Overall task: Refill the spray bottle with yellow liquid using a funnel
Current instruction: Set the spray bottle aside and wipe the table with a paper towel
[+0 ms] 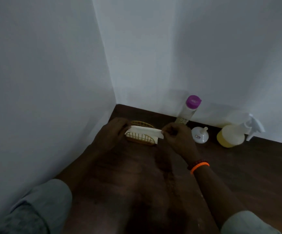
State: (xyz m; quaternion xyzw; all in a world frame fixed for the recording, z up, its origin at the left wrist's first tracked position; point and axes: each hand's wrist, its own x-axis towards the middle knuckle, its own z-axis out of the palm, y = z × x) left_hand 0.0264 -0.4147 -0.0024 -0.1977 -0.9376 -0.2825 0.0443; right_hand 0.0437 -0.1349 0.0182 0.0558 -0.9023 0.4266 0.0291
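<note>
Spray bottle [233,134] lies far right on the dark wooden counter [238,174], close against the white wall [221,48], its round body partly filled with yellow liquid and its white trigger head [254,125] pointing right. Just to its left, apart from it, a white funnel [200,134] sits mouth-down with its spout sticking up. Behind the funnel, touching the wall, stands a tall clear bottle [187,112] with a purple cap [193,100]; what it holds is hard to make out in the dim light.

Left of the funnel is a gold wire napkin holder [141,138] with white paper napkins [142,130] in it. Both hands are at this holder, well away from the spray bottle. The left hand [110,134] has its fingers curled around the left end of the napkins and holder. The right hand [175,135] pinches the right edge of a napkin between thumb and fingertips, and sits just beside the funnel without touching it. The right wrist wears an orange band [200,168] next to a dark beaded bracelet [196,163]. Grey sleeves [44,205] show at the bottom corners.

The right hand and forearm lie between the person and the funnel; nothing covers the spray bottle itself. The holder sits near the corner where two white walls meet.
</note>
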